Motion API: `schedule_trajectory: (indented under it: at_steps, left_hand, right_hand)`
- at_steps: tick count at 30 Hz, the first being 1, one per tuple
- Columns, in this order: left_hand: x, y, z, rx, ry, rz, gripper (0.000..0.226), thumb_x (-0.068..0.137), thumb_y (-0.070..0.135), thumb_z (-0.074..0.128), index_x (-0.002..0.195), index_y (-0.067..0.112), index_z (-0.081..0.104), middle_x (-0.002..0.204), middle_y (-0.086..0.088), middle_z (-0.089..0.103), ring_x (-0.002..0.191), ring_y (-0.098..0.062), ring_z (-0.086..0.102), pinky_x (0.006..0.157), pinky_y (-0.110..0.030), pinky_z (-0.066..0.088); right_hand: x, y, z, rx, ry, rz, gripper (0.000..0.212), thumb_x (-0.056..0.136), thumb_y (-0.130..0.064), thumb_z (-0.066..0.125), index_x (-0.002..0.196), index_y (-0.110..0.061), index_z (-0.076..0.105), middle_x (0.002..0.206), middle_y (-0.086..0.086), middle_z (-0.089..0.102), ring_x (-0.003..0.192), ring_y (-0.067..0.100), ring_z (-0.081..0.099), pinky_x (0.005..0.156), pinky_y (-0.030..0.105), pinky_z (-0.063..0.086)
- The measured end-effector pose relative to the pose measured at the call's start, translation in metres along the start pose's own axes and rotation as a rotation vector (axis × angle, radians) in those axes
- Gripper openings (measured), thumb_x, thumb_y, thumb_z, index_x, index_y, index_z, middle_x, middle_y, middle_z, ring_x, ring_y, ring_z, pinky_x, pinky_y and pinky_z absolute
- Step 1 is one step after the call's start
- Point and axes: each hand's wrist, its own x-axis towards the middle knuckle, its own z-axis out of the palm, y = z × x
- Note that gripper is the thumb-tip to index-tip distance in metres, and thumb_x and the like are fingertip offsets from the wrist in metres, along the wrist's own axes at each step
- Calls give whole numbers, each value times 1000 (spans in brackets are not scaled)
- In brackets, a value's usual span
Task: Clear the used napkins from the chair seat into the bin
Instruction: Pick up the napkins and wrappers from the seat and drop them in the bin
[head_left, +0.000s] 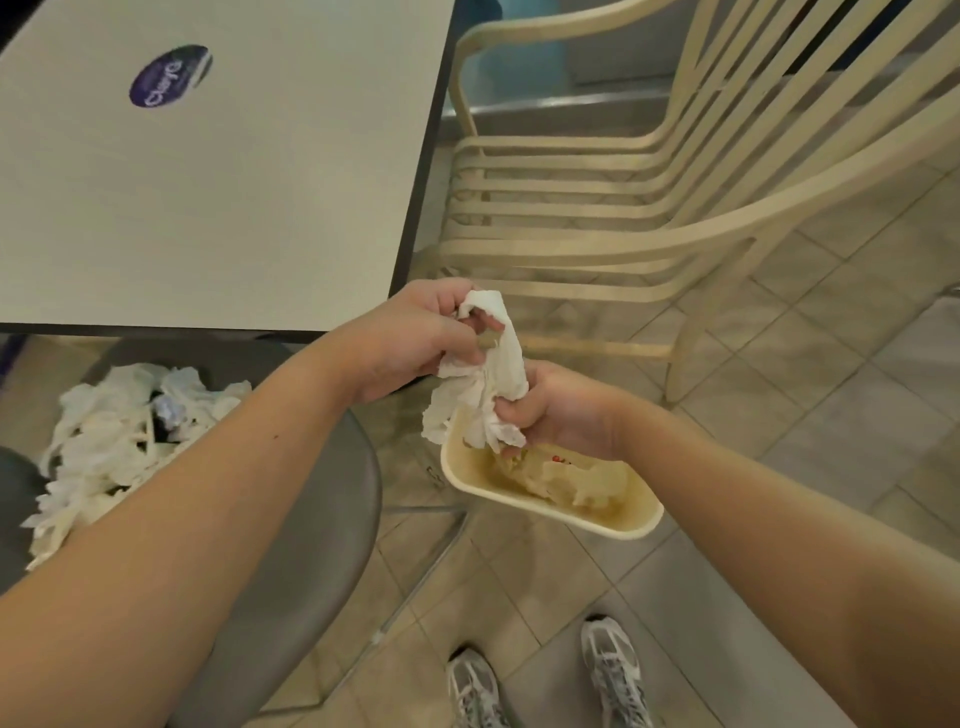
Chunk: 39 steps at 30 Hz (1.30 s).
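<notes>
Both hands beside grey chair seat (311, 519): left hand (415, 338) fingers pinched on napkin wad (488, 384), right hand (561, 415) fingers closed on same wad and food tray (550, 499). Napkin pile (114, 447) remains on seat; bin unseen. Task barely started.

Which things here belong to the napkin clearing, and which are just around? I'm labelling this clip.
Part of the job:
left hand and right hand, both gripping a crumpled napkin
napkin pile on the grey chair seat
beige tray, paper already in it

Just around:
table
slatted chairs
</notes>
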Motion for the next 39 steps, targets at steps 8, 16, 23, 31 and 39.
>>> schedule_trajectory:
  at_steps: [8, 16, 23, 31, 39]
  left_hand:
    - [0, -10, -4, -203, 102, 148, 26, 80, -11, 57, 87, 15, 58, 91, -11, 54, 77, -12, 60, 67, -19, 52]
    - [7, -37, 8, -58, 214, 73, 15, 90, 4, 56, 105, 4, 57, 97, -3, 66, 94, -17, 65, 88, -28, 54]
    - [18, -57, 36, -119, 69, -14, 31, 83, 11, 52, 114, 6, 51, 98, 2, 57, 96, -16, 58, 89, -33, 48]
    - [27, -119, 59, 488, 14, -147, 49, 87, 2, 46, 131, 25, 47, 139, 4, 36, 130, -18, 38, 110, -32, 31]
    - [22, -126, 63, 495, 111, -77, 61, 87, -7, 39, 139, 24, 40, 154, 6, 22, 142, -13, 18, 106, -17, 14]
  right_hand:
    - [2, -3, -2, 491, -106, -167, 67, 65, 10, 46, 132, 1, 43, 114, 19, 54, 106, 35, 56, 88, 49, 53]
    - [-7, -16, -7, 566, -18, -234, 61, 75, 5, 51, 135, 0, 41, 93, 17, 67, 76, 32, 71, 66, 38, 59]
    - [-22, -8, -30, 227, 225, -192, 37, 91, 13, 40, 109, -17, 55, 90, 1, 65, 79, 14, 66, 65, 26, 59]
    - [-26, 57, -49, -878, 410, 328, 50, 85, -5, 55, 133, -17, 46, 128, 5, 56, 116, 24, 54, 96, 35, 45]
    - [-23, 51, -36, -983, 492, 338, 62, 85, 7, 39, 141, -20, 41, 145, 2, 45, 130, 21, 46, 96, 26, 42]
